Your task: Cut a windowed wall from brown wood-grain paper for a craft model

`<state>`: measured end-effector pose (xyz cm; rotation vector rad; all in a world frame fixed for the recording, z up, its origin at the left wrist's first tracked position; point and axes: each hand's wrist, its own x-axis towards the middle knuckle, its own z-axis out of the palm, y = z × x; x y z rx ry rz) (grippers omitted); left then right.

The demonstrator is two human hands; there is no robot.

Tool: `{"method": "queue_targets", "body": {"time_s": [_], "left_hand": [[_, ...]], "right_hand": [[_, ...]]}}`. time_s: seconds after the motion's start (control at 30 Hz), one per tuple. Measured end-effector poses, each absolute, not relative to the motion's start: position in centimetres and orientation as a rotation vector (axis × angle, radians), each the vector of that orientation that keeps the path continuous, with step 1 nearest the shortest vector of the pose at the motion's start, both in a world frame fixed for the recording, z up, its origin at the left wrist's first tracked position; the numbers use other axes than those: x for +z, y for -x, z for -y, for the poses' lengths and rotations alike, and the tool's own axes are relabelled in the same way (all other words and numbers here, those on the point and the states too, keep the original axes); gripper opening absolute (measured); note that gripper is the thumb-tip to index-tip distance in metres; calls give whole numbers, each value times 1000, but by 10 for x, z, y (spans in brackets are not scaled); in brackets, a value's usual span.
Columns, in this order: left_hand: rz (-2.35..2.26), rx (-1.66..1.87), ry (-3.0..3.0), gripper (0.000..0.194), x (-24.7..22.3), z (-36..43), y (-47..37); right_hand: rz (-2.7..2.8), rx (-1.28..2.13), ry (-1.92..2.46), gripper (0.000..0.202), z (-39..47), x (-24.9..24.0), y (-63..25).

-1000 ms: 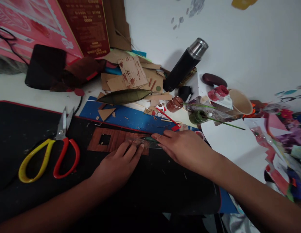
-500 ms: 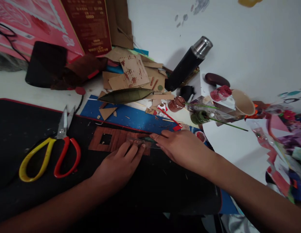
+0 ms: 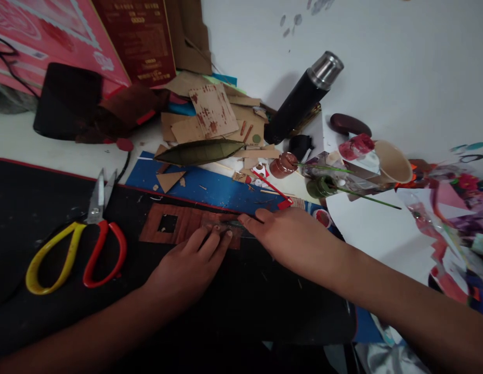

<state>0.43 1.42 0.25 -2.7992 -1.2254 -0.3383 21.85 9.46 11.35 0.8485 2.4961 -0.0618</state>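
One white table (image 3: 15, 140) under everything, stretching past the fingers on the far side. Black mat (image 3: 233, 306) next, red-edged, directly beneath both hands. Pink box (image 3: 65, 26) well beyond the left fingers, off to the left. White sheet (image 3: 366, 228) lies to the right of the right fingers. Blue sheet (image 3: 210, 183) just past the fingertips, cardboard scraps on it.

Scissors (image 3: 95, 214) on the mat, well left of the left fingers, blades apart and pointing away, one handle yellow, one red. Black thermos (image 3: 298, 101) beyond the right fingers, steel cap.

Left hand (image 3: 181, 267): fingers extended, slightly bent, tips pressed down. Right hand (image 3: 299, 241): thumb and fingers pinched, just right of the left fingertips.

Brown strip (image 3: 186, 221) is flat on the mat, one end under the left fingertips, square cutout left of them. Green boat-shaped piece (image 3: 202, 151) beyond the left fingers, past the blue sheet. Brown jar (image 3: 283, 165) and green jar (image 3: 319, 187) beyond the right fingers.

Clear strip (image 3: 224, 226) over the brown one, held down by the left fingertips. Slim dark piece (image 3: 235, 223) in the right pinch, too blurred to identify.
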Motion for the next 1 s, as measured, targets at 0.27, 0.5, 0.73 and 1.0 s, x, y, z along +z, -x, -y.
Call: {"method": "queue_targets", "body": {"time_s": [0.27, 0.5, 0.73, 1.0], "left_hand": [[1250, -317, 2808, 56, 0, -13, -3], [1250, -338, 2796, 57, 0, -13, -3], [1252, -293, 2795, 56, 1, -13, -3], [1256, -281, 2798, 55, 0, -12, -3]], "right_hand": [[-2470, -49, -870, 45, -94, 115, -221], [-2475, -51, -846, 47, -92, 115, -224], [-2484, -53, -857, 49, -92, 114, -227], [-2445, -62, -901, 52, -94, 115, -229]]}}
